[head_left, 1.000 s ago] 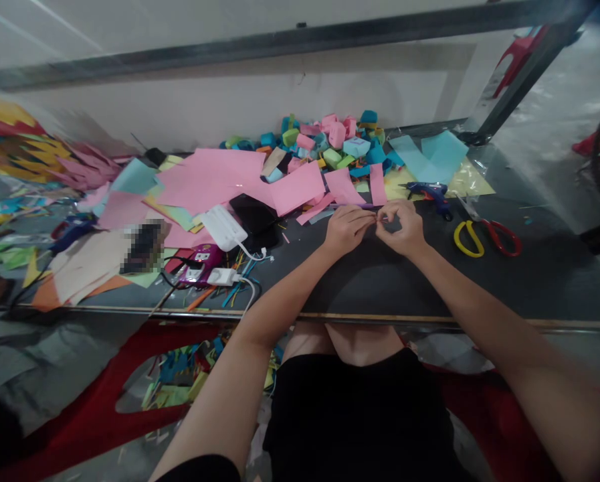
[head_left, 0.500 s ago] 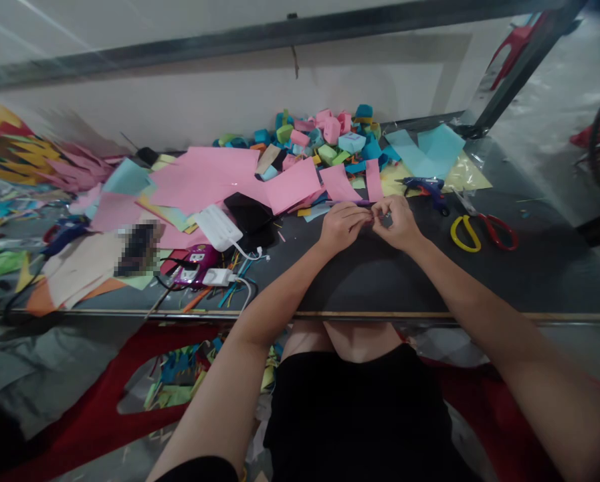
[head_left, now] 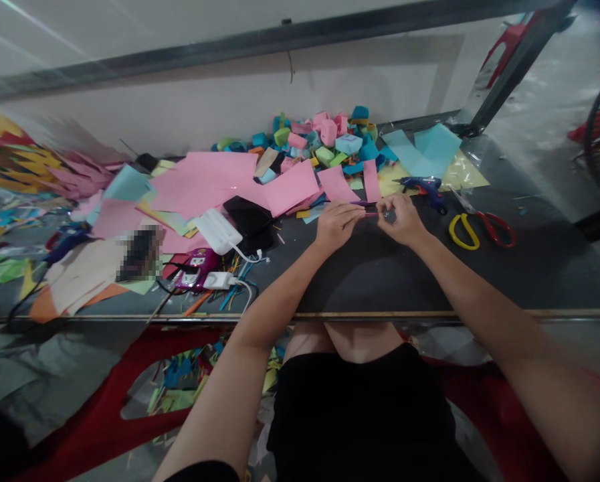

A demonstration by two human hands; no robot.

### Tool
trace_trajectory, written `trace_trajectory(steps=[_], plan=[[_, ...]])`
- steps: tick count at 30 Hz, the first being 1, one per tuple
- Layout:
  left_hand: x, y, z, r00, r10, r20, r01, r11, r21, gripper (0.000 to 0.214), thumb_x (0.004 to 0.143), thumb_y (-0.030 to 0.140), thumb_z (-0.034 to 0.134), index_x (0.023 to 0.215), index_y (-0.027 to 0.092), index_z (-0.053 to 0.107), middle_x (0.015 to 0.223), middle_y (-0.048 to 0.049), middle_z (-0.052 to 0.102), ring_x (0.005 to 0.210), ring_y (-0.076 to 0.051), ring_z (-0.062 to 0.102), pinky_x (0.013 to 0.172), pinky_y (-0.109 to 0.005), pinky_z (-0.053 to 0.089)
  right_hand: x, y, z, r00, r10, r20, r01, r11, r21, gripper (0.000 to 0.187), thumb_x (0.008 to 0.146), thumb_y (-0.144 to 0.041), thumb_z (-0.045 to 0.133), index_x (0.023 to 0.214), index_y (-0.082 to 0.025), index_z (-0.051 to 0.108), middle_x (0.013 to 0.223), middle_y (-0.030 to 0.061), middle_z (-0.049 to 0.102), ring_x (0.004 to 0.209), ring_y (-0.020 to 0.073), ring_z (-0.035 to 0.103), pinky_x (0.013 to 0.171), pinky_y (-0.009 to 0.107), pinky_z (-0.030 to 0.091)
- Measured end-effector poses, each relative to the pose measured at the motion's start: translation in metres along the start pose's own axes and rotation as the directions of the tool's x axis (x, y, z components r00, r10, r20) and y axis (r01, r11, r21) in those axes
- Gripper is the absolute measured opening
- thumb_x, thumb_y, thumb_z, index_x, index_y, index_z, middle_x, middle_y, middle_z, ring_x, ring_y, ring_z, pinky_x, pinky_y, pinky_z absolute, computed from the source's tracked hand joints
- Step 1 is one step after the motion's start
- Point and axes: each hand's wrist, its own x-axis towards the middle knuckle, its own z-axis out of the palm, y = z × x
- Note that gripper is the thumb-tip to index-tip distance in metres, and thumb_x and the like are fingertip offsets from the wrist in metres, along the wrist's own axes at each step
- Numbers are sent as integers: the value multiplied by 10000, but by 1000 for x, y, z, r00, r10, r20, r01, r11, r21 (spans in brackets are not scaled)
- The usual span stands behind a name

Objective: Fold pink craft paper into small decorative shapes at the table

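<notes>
Dark counter (head_left: 530, 274) under both hands, pink paper sheets (head_left: 214, 177) spread left of the left hand (head_left: 336, 224), scissors (head_left: 480, 229) right of the right hand (head_left: 403, 219), both hands' fingers pinched closed on a small pink strip (head_left: 371, 214) held between them just above the counter

No text, label, brand or number is readable anywhere in view.

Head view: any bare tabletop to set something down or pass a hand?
Bare dark table lies right of the right hand, past the scissors to the near edge. Another patch sits between the forearms, nearer than the left hand. Crowded: pink paper sheets, folded paper pieces, charger cables at left.
</notes>
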Motion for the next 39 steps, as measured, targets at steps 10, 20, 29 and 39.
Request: trace_trajectory(steps=[10,20,29,39], plan=[[3,-4,-9,871,-468,-150,406,857,-316,284,930,475,675,886,219,789,908,-53,792,863,-169,707,828,-337,558,0,21,-2,969,241,-50,-225,949,223,172,707,-205,597,789,-249,452,779,3,560,756,184,532,798,384,452],[-2,-10,11,834,-440,333,526,452,-721,372,829,588,747,879,220,723,1191,-77,730,1083,-217,688,846,-338,570,3,-30,15,684,443,579,-718,268,643,515,632,-658,835,754,-202,629,674,24,631,596,154,575,535,288,454],[-7,-17,3,809,-522,269,586,692,-422,444,903,595,637,881,167,753,806,-50,735,770,-177,677,726,-296,536,0,-17,9,906,424,-11,-389,841,375,396,807,-589,719,705,-211,664,682,21,670,636,169,591,656,348,503],[-12,-3,5,993,-25,112,19,998,54,289,1022,254,503,1019,207,788,896,-75,805,804,-164,739,774,-307,561,-6,-25,10,987,70,-142,-53,991,120,344,779,-212,639,1097,-267,522,890,32,688,948,252,682,971,490,507]])
